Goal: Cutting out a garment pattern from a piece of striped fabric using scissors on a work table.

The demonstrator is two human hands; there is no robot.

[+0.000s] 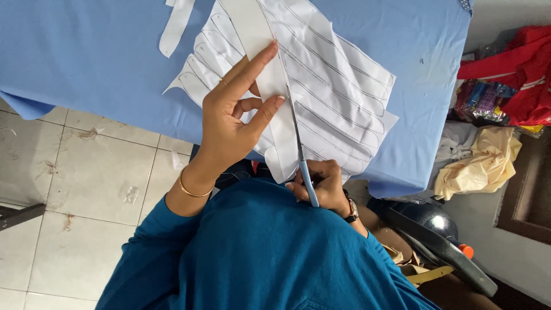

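A: The right hand (pixel 324 186) is closed round the scissors (pixel 302 155), blades in the white sheet (pixel 321 86) on the blue table (pixel 86 51).

B: The left hand (pixel 235 109) pins it, fingers spread. 1 fingertip near the blades could get nicked, I think.

A: A loose strip (pixel 175 26) lies apart; piled cloth (pixel 482 161) crowds the right side.

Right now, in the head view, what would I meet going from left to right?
Tiled floor → left hand → scissors → yellow cloth → red cloth.
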